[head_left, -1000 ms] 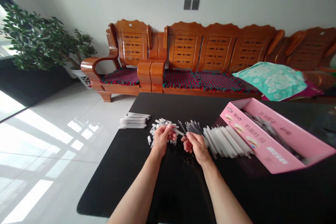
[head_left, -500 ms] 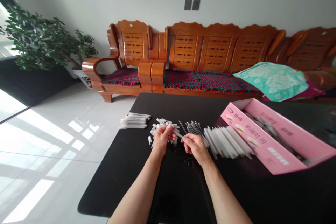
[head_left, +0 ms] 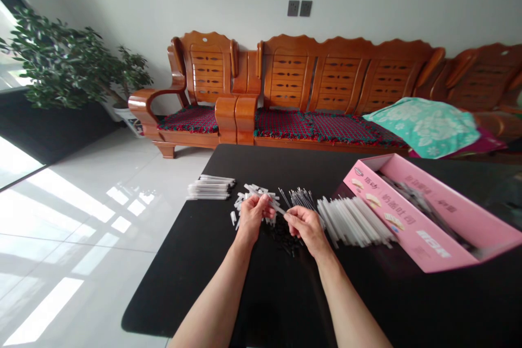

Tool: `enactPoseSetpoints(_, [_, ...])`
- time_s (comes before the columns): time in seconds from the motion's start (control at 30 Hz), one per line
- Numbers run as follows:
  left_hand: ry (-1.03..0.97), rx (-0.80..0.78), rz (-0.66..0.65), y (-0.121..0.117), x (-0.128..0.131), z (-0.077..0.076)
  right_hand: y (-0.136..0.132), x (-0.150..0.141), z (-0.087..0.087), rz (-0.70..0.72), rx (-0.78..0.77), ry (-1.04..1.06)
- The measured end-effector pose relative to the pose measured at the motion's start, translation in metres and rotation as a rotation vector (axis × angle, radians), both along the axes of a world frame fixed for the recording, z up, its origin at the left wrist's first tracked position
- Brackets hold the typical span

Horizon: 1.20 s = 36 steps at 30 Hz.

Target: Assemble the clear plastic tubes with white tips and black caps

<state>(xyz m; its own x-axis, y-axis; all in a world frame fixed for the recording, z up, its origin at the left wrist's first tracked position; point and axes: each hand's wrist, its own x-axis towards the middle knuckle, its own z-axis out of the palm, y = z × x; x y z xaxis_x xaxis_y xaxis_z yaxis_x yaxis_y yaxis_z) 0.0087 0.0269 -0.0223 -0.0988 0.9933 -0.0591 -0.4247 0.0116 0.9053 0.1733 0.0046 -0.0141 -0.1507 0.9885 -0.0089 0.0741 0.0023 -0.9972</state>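
Observation:
A slim whitish pen (head_left: 278, 208) spans the gap between my two hands. My left hand (head_left: 252, 216) is closed around one end, and the fingertips of my right hand (head_left: 305, 227) pinch the other. Below and behind my left hand lies a loose pile of short white caps (head_left: 249, 190). Small black plugs (head_left: 290, 244) are scattered on the table under the hands. Dark refills with metallic tips (head_left: 302, 197) lie just beyond my right hand. To its right, many translucent white pen barrels (head_left: 354, 221) lie side by side.
Pens with black ends (head_left: 210, 187) are stacked at the left edge of the black table (head_left: 179, 283). An open pink box (head_left: 391, 217) with greyish contents stands at the right. Behind the table is a wooden sofa (head_left: 285, 73) with a teal cushion (head_left: 426, 126).
Both hands keep hold of the pen in nearly the same place. The right fingers have shifted very slightly; the piles look the same.

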Motion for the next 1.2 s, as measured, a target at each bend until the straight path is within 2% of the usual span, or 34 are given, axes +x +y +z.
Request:
enactPoseSetpoints(0.27, [-0.006,-0.002,-0.008,0.0008,0.0003,-0.0010,-0.0014,-0.0007,0.0011,0.029,0.048,-0.025])
enactPoseSetpoints(0.4, [0.000,-0.008,-0.004,0.0012,0.0003,-0.0015,-0.0006,-0.0008,0.0003,-0.015,0.013,-0.021])
enactPoseSetpoints(0.6, [0.008,-0.003,0.000,0.0012,-0.0005,-0.0008,-0.0008,-0.0008,0.0000,0.024,0.037,-0.024])
enactPoseSetpoints(0.8, [0.004,0.000,0.003,0.0009,-0.0004,0.0008,-0.0003,0.0003,-0.0002,0.000,0.001,-0.028])
enactPoseSetpoints(0.97, [0.015,0.002,0.002,0.0013,-0.0009,-0.0007,0.0003,-0.0011,-0.0022,0.049,0.060,-0.031])
enactPoseSetpoints(1.2, [0.003,-0.002,0.010,0.0024,-0.0014,-0.0015,0.0016,-0.0003,-0.0060,0.028,0.059,-0.014])
